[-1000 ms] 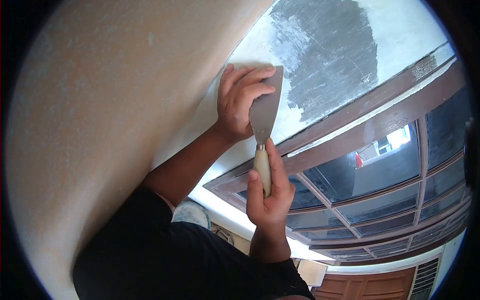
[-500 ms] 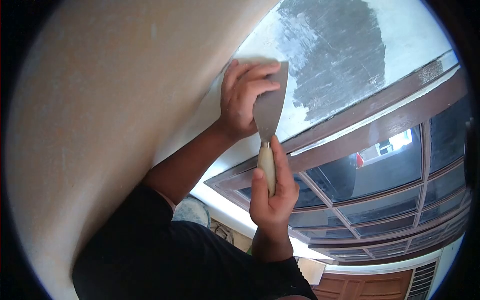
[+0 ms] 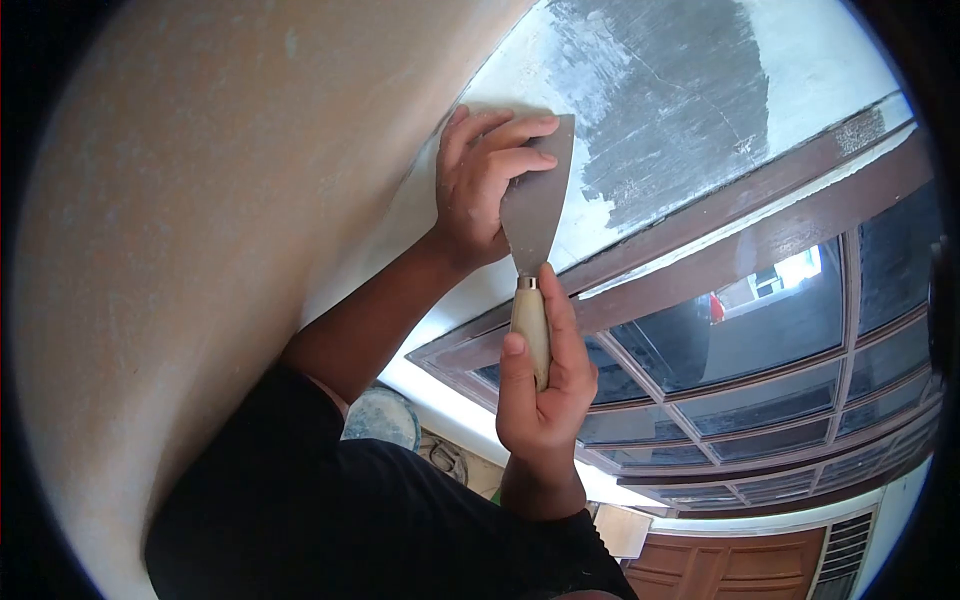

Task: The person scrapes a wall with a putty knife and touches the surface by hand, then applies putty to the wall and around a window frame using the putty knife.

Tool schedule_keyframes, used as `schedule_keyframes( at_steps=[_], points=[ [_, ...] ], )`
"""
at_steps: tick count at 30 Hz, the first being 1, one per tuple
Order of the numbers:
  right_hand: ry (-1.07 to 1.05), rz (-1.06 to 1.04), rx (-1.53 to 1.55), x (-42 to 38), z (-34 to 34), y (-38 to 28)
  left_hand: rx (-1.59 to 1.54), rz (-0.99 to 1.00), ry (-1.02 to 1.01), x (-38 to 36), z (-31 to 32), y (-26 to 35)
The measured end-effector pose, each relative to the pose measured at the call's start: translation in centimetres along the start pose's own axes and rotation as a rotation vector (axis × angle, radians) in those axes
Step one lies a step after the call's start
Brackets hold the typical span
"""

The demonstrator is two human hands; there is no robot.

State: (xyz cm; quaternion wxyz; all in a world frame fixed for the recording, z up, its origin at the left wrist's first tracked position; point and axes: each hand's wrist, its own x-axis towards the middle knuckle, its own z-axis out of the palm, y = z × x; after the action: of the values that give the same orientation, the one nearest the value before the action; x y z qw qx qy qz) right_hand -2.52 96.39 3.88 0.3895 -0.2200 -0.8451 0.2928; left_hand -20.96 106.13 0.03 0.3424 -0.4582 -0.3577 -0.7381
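Observation:
My right hand (image 3: 545,400) is wrapped around the pale wooden handle (image 3: 531,335) of a putty knife, with the index finger stretched along it toward the metal collar. The knife's broad grey blade (image 3: 540,210) points up against the white wall strip. Spread fingers of my left hand (image 3: 480,180) lie on the blade's face near its upper end; its thumb is hidden. Just right of the blade is a dark grey patch (image 3: 680,110) on the white surface (image 3: 820,60), with ragged, streaky edges.
A beige wall (image 3: 200,200) runs along the left. Below the patch is a brown window frame (image 3: 700,235) with glass panes (image 3: 760,350). A bucket with a whitish, stained top (image 3: 383,420) stands beneath my left arm. A brown wooden door (image 3: 720,570) shows at the bottom right.
Both hands and the putty knife appear slightly higher and a touch further left in view. The grip on the handle and the fingers on the blade stay the same.

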Motion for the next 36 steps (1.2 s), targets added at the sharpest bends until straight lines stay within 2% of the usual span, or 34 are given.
schedule_keyframes(
  at_steps=[2, 5, 8, 11, 14, 17, 20, 22, 26, 28, 29, 30, 31, 32, 33, 34, 35, 36],
  points=[
    [0.012, 0.027, 0.029, -0.2, 0.0, -0.1, -0.028, 0.002, 0.000, 0.0, 0.0, 0.0],
    [0.009, -0.086, -0.016, -0.1, -0.2, 0.2, -0.006, 0.019, -0.007, -0.1, 0.1, -0.1],
    [0.015, 0.023, 0.070, -0.2, 0.0, 0.0, -0.035, -0.002, 0.019, -0.1, 0.2, 0.1],
    [0.022, -0.101, -0.005, -0.1, 0.1, 0.1, 0.004, 0.023, 0.014, 0.1, 0.2, -0.1],
    [0.016, -0.004, 0.009, -0.2, 0.2, 0.2, -0.010, 0.001, 0.028, -0.1, 0.2, 0.2],
    [0.023, -0.109, -0.010, -0.1, 0.2, 0.2, 0.040, 0.042, 0.014, 0.1, 0.3, -0.1],
    [0.024, -0.017, -0.005, -0.2, 0.1, 0.1, -0.004, 0.007, 0.013, -0.1, 0.2, 0.3],
    [0.026, -0.147, -0.054, 0.0, 0.0, 0.3, 0.006, 0.037, -0.007, 0.1, 0.1, 0.1],
    [0.056, -0.085, -0.052, 0.6, 0.1, 0.6, -0.011, 0.012, 0.015, 0.1, 0.1, 0.1],
    [0.052, -0.224, -0.105, 0.5, -0.1, 0.6, 0.018, 0.035, -0.010, -0.2, 0.1, -0.3],
    [0.053, -0.229, -0.102, 0.1, -0.2, 0.8, 0.032, 0.067, -0.015, -0.6, 0.3, -0.6],
    [0.088, -0.277, -0.122, -0.6, -0.3, 1.5, 0.036, 0.073, -0.012, -0.7, 0.6, -0.5],
    [0.124, -0.327, -0.141, -1.5, -0.4, 2.4, -0.010, 0.093, 0.083, -0.6, 0.9, -0.2],
    [0.131, -0.281, -0.132, -3.6, -0.8, 3.6, -0.052, 0.114, 0.179, -0.6, 1.0, 0.0],
    [0.133, -0.241, -0.120, -6.3, -1.5, 5.4, -0.038, 0.139, 0.153, -0.7, 0.7, -0.2],
    [0.147, -0.319, -0.137, -8.9, -2.3, 8.3, -0.024, 0.160, 0.158, -0.9, 0.5, -0.1],
    [0.166, -0.281, -0.111, -11.2, -2.9, 9.8, 0.114, 0.130, 0.071, -1.3, 0.3, 0.1],
    [0.213, -0.137, -0.058, -13.6, -3.0, 11.0, 0.246, 0.092, -0.024, -1.6, 0.2, 0.1]
  ],
)
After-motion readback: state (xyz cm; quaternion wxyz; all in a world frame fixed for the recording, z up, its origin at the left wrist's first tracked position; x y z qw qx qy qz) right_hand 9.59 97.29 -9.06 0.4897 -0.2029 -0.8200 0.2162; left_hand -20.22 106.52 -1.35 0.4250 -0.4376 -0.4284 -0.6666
